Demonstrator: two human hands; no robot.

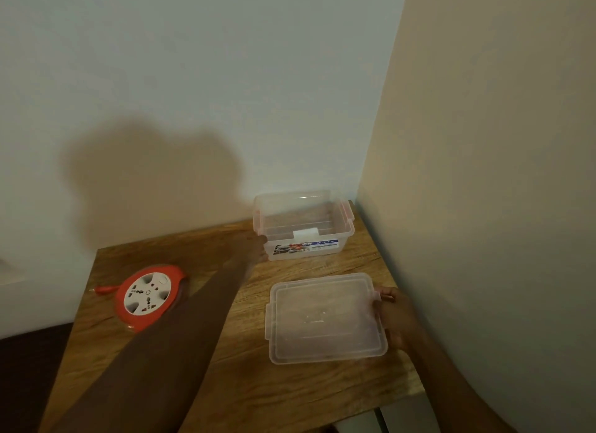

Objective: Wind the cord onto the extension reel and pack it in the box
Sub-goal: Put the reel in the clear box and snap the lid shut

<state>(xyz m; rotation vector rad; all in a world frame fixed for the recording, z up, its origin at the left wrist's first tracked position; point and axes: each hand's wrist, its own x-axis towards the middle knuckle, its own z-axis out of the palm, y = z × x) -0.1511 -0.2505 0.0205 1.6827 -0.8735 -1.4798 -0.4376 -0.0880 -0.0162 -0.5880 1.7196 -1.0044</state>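
Left to right. Extension reel (149,297): red rim, white socket face up, lying flat on the wooden table (225,384) close to its left edge. A red plug (102,289) sticks out of the reel's left side and points off the table edge. The cord looks wound in; no loose loops show on the tabletop.

Left forearm runs diagonally across the table from bottom left, just right of the reel, partly overlapping its rim. Left hand (258,248) is at the box's near-left corner, fingers against the side wall. It is blurred, so I cannot tell if they curl around the rim or just rest flat on it.

Box (304,226): clear plastic, pink latches, printed label on the front wall, standing upright in the table's far right corner, near both walls. Lid is off. Nothing visible inside.

Lid (325,318): clear, lying flat on the table in front of the box, apart from it, a strip of bare wood between them. Its right edge is near the table's right edge.

Right hand (392,316) grips the lid's right edge, thumb over the pink latch tab on top.

Bare tabletop between reel and lid, under and around the left forearm, and along the near edge.
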